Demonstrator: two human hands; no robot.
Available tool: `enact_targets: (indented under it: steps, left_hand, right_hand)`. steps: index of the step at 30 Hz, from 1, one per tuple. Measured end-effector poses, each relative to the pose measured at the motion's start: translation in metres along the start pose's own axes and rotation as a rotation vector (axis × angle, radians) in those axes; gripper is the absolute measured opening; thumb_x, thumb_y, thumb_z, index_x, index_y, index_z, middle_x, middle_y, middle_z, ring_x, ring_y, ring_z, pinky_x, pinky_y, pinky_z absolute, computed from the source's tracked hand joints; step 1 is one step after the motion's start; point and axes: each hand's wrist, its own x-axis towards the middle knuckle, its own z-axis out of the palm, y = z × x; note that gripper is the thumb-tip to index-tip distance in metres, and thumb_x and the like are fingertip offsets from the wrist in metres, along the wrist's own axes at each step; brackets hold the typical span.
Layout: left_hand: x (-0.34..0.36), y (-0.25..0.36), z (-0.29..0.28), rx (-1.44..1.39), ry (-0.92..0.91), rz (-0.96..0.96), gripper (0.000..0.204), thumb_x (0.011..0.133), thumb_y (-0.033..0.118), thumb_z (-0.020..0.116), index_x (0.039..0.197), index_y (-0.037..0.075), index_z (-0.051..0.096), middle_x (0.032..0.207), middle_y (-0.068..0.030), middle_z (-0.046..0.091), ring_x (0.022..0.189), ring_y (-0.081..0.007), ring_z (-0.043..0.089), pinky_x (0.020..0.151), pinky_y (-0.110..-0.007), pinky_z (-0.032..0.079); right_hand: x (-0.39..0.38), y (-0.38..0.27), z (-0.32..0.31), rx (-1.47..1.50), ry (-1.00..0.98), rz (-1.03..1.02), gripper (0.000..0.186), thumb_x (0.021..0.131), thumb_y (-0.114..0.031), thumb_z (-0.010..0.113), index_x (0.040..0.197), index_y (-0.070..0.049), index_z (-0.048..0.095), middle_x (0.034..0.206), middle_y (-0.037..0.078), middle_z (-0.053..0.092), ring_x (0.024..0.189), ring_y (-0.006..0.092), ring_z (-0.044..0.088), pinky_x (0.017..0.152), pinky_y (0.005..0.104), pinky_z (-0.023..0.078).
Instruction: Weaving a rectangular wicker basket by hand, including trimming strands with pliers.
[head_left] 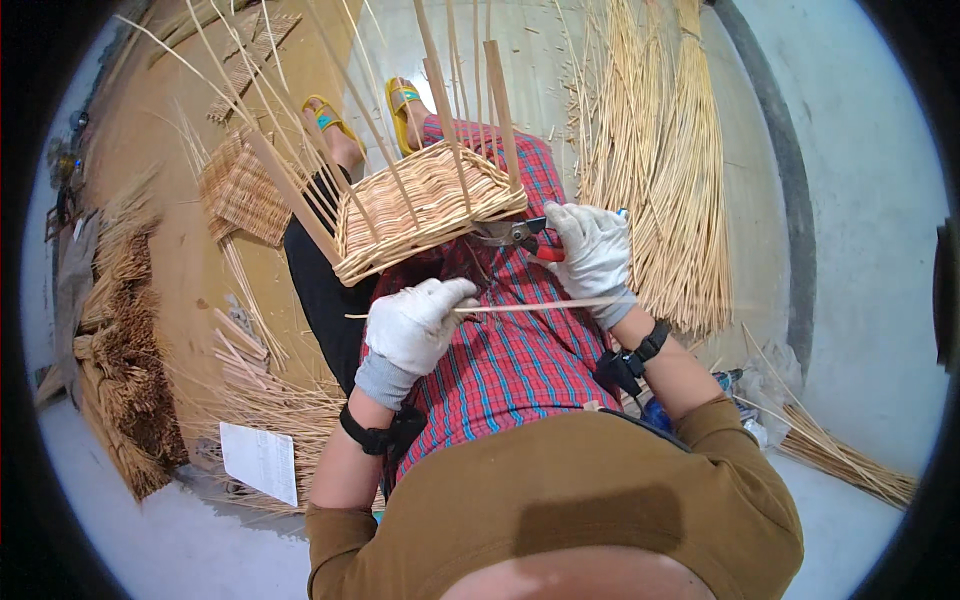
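A partly woven wicker basket [430,195] rests on my lap, its base tilted and several upright stakes sticking up from its rim. In my gloved right hand [592,248] are pruning shears [520,234] with red and black handles. Their blades lie beside the basket's near right corner. My gloved left hand [412,325] is closed around a thin pale wicker strand [540,305]. That strand runs to the right across my lap, below the shears, and passes near my right wrist. Beneath the basket lies a red checked cloth [500,370] over my legs.
Long bundles of pale wicker rods [690,190] lie at the far right. Darker bundles [130,380] are stacked at the left. Woven panels [245,190] lie on the floor beyond my left side, and a white sheet [258,462] sits near loose rods at the lower left.
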Motion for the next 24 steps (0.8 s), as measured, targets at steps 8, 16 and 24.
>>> enact_targets:
  steps: [8,16,24]
  left_hand:
    - [0.014,-0.052,0.0,-0.193,0.54,-0.387,0.039,0.096,0.013,0.068,0.133,0.002,0.061,0.116,-0.014,0.072,0.103,-0.0165,0.069,0.091,-0.032,0.054]
    - [0.039,-0.079,-0.018,-0.322,0.638,-0.485,0.027,0.098,0.019,0.064,0.119,0.001,0.07,0.103,-0.0125,0.075,0.092,-0.0151,0.07,0.084,-0.03,0.054]
    - [0.037,-0.083,-0.014,-0.313,0.631,-0.545,0.025,0.1,0.015,0.064,0.12,0.0,0.069,0.105,-0.0053,0.075,0.093,-0.0079,0.065,0.086,-0.025,0.052]
  right_hand:
    - [0.084,0.037,-0.036,-0.21,0.015,-0.499,0.049,0.081,-0.028,0.065,0.128,-0.017,0.059,0.109,0.001,0.063,0.1,0.02,0.062,0.082,0.0376,0.049]
    - [0.185,0.018,-0.048,-0.341,0.052,-0.879,0.041,0.083,-0.024,0.063,0.124,-0.019,0.06,0.101,-0.004,0.063,0.093,0.0145,0.062,0.081,0.0313,0.05]
    - [0.23,0.0,-0.048,-0.485,-0.016,-1.084,0.041,0.084,-0.025,0.064,0.124,-0.024,0.059,0.096,-0.008,0.061,0.089,0.0123,0.061,0.079,0.0284,0.049]
